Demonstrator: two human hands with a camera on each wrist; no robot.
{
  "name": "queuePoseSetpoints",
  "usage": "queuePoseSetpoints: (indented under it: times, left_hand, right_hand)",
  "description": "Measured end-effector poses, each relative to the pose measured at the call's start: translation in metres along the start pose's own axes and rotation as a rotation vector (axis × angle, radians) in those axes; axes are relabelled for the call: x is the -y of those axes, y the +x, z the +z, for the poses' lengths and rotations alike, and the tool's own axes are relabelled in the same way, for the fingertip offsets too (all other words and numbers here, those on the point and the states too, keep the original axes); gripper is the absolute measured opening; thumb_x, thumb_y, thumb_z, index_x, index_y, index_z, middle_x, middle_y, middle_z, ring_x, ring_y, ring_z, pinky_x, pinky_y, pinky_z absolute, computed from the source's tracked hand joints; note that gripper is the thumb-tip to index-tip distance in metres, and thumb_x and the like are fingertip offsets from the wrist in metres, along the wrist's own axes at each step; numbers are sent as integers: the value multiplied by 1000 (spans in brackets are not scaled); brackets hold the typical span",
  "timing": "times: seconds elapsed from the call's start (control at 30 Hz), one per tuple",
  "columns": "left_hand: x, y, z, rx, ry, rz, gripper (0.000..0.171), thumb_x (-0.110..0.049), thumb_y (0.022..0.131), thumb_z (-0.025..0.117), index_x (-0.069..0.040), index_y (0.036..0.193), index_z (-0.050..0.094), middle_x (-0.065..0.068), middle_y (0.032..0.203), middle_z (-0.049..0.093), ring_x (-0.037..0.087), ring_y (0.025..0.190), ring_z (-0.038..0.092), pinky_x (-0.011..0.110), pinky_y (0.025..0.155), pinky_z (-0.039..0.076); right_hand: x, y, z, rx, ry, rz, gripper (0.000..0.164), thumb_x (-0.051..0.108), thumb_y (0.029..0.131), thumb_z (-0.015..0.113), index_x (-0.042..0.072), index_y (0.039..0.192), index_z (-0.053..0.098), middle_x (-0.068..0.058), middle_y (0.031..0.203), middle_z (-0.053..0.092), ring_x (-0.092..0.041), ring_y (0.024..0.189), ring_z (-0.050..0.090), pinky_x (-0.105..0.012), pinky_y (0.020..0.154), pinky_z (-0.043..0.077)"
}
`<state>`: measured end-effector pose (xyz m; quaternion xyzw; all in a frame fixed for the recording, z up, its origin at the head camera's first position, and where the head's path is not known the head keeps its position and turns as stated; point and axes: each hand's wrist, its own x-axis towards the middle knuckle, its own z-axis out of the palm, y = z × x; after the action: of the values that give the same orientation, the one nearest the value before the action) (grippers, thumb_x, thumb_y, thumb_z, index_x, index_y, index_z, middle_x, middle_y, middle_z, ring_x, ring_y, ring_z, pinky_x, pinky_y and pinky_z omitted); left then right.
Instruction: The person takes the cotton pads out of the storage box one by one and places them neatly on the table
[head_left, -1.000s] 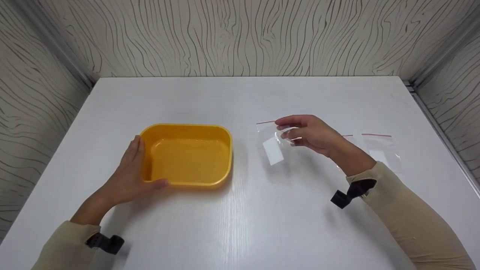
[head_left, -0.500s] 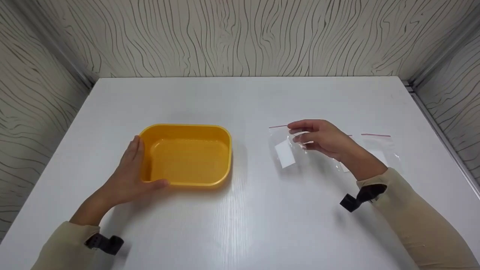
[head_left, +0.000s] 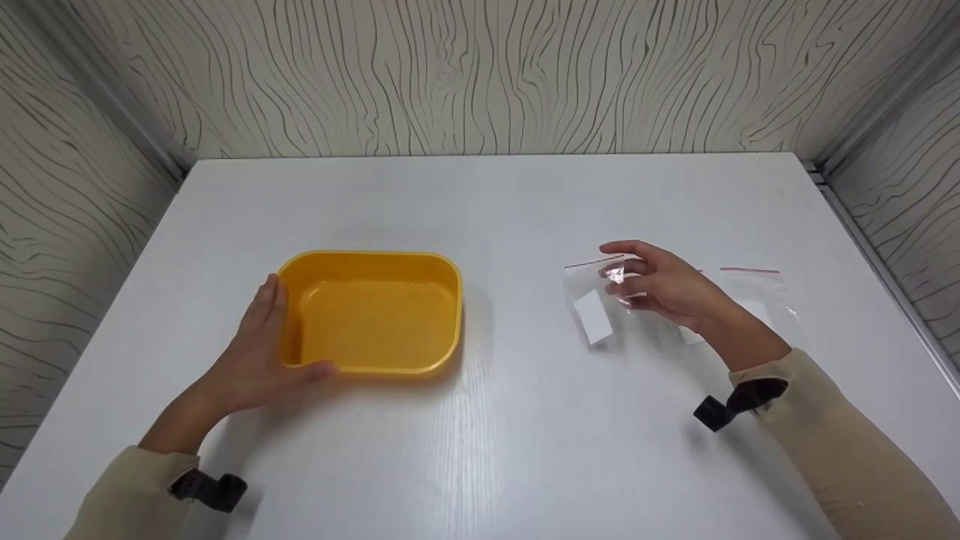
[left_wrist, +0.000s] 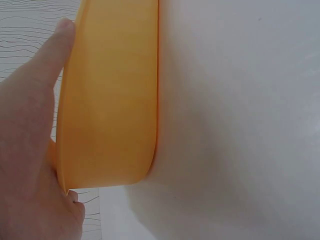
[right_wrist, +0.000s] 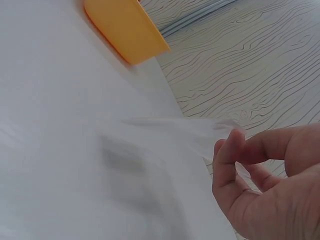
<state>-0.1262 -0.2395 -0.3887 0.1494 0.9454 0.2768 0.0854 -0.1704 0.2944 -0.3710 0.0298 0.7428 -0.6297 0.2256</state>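
Observation:
In the head view my left hand (head_left: 244,360) rests on the near left corner of a yellow plastic tub (head_left: 375,330), its fingers along the left wall and thumb along the near rim. The left wrist view shows the thumb (left_wrist: 57,47) against the tub's outer wall (left_wrist: 110,100). My right hand (head_left: 667,289) pinches the upper right part of a clear zip bag (head_left: 574,289) with a red seal line. A white rectangle (head_left: 595,318) shows inside the bag. In the right wrist view, thumb and finger meet on the thin film (right_wrist: 200,131).
Two more clear zip bags lie at the right: one bag (head_left: 757,289) beyond the forearm, another partly hidden under it, its white piece (head_left: 691,335) showing. The white table (head_left: 465,465) ends at patterned wall panels (head_left: 480,75) behind and at both sides.
My right hand has moved right and slightly nearer, carrying the zip bag away from the tub. The left hand and the tub have stayed in place.

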Motion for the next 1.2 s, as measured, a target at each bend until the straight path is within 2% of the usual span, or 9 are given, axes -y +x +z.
queuePoseSetpoints:
  times: [0.13,0.27,0.37,0.57,0.73,0.87,0.97,1.1,1.2]
  left_hand:
    - [0,0,0,1,-4,2,133,-56,82,78,5,158,-12,25,167,-13,47,152,-1,73,115,17]
    - [-1,0,0,3,-5,1,132,-56,82,78,5,158,-12,25,167,-13,47,152,-1,73,115,18]
    - [-2,-1,-2,13,-2,-5,132,-56,82,77,7,157,-11,25,167,-13,47,153,-3,71,116,17]
    - [-3,0,-3,25,3,-11,132,-57,82,77,9,156,-11,26,166,-14,46,153,-5,70,117,16]
    - [-2,-1,-2,21,-2,-13,133,-57,82,77,9,156,-11,25,166,-14,46,153,-5,70,117,16]
    - [-2,-1,-2,21,-8,-16,133,-57,82,78,8,157,-12,25,166,-14,46,153,-5,71,117,16]
    - [-2,-1,-2,19,-11,-14,133,-57,82,78,7,157,-12,25,166,-14,47,153,-5,71,116,16]
    - [-3,-1,-2,20,-12,-14,133,-57,82,78,7,157,-12,25,166,-14,47,153,-4,71,116,16]
    - [-3,-1,-3,20,-11,-17,134,-57,82,78,7,157,-12,26,166,-13,47,153,-4,72,116,17]
  right_hand:
    - [-5,1,-4,-17,-1,9,76,-2,94,67,11,159,29,-2,112,61,-13,89,61,-24,74,54]
    - [-9,2,-6,-28,-45,8,79,1,94,69,10,160,26,-4,117,59,-12,91,61,-24,76,54]
    - [-12,3,-7,-31,-75,5,79,1,94,68,8,160,26,-7,122,58,-12,92,61,-25,79,54]
    - [-15,3,-9,-35,-127,17,69,0,96,59,1,157,28,-10,123,59,-11,95,64,-26,81,56]
    - [-13,4,-9,-38,-193,71,62,19,103,55,0,156,29,-15,128,58,-13,102,64,-27,84,56]
    - [-13,4,-10,-25,-240,65,64,37,107,50,-4,153,31,-21,135,55,-16,104,63,-28,83,56]
    - [-12,5,-11,-20,-268,66,72,48,108,42,-5,153,29,-24,137,53,-20,106,61,-29,83,56]
    - [-9,4,-12,-29,-293,87,77,55,108,31,-5,156,26,-26,138,50,-26,112,59,-30,84,57]
    - [-7,3,-12,-35,-302,98,77,55,109,27,-5,157,25,-26,138,48,-31,117,56,-30,85,57]
